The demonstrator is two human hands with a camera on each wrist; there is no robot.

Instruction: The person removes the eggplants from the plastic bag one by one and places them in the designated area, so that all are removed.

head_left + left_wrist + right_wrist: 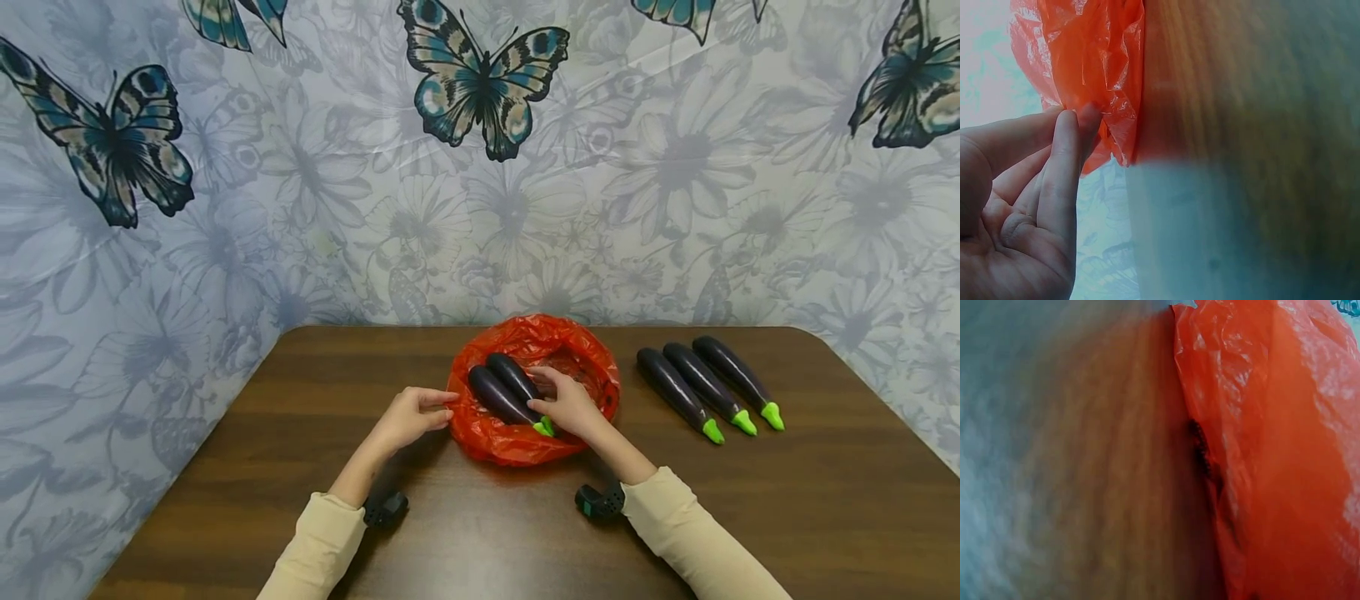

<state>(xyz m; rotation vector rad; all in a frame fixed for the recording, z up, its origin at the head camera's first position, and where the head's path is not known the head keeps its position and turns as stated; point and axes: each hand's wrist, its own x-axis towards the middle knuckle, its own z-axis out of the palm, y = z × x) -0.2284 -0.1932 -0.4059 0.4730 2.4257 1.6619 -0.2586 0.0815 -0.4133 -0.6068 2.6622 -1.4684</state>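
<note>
In the head view a red plastic bag [491,446] stands wide open on the table with two dark purple eggplants lying side by side in it. My right hand [567,407] reaches in over the bag's right side and holds the right-hand eggplant [508,372], thumb near its green stem end. The other eggplant [493,395] lies just left of it. At the bag's left rim, my left hand [411,419] pinches the thin plastic; the left wrist view shows its fingertips meeting on the bag [1094,56]. The right wrist view does not show the right hand.
Three more eggplants [705,382] lie in a slanted row on the brown wooden table [480,533], right of the bag. A dark beaded edge [1200,450] shows at the bag's side. Behind the table hangs a butterfly-patterned cloth [360,233].
</note>
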